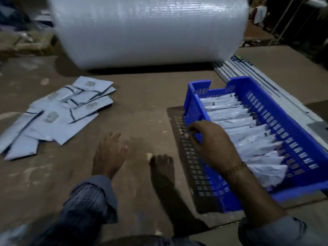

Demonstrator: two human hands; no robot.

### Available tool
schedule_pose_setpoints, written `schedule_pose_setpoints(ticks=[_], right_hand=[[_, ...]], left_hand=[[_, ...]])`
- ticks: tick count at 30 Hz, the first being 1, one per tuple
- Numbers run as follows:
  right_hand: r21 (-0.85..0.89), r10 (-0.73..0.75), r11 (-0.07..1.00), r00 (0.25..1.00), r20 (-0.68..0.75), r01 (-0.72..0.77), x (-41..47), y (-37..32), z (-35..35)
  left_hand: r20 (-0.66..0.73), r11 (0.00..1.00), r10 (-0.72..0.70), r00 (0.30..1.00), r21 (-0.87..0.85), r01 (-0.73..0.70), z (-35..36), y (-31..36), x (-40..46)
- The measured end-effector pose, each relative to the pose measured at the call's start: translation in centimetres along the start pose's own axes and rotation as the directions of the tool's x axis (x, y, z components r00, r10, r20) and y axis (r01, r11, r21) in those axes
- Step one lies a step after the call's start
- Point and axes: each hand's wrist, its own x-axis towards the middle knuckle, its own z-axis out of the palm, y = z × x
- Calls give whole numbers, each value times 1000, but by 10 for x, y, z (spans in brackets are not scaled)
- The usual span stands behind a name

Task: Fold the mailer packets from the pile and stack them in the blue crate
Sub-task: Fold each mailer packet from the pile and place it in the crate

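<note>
Right hand (211, 141) reaching forward, fingers (192, 129) loosely curled, bracelet on wrist, left hand unseen

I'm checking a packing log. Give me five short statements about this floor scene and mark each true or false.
1. The blue crate already holds folded packets. True.
2. The pile of mailer packets lies on the person's right. False: it lies on the left, on the floor.
3. The right hand is at the crate's near-left rim. True.
4. A bubble wrap roll lies beyond the crate. True.
5. The right wrist is bare. False: it wears a chain bracelet.
</note>
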Motion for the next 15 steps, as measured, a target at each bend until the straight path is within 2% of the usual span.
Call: schedule_pose_setpoints(ticks=[6, 9, 12, 14, 15], right_hand=[[48, -98, 994, 992, 82, 94, 41, -91, 88], [68, -124, 991, 983, 137, 115, 66, -130, 136], [93, -168, 984, 966, 198, 152, 93, -167, 183], [94, -182, 982, 956, 230, 165, 114, -188, 211], [99, -175, 983, 951, 256, 154, 125, -195, 225]], left_hand=[[97, 947, -191, 977, 280, 157, 12, -194, -12], [114, 936, -224, 968, 304, 180, 11, -261, -2], [193, 922, -155, 969, 380, 71, -8, -285, 14], [198, 944, -139, 970, 323, 70, -23, -292, 21], [168, 961, -159, 973, 252, 114, -38, -283, 21]])
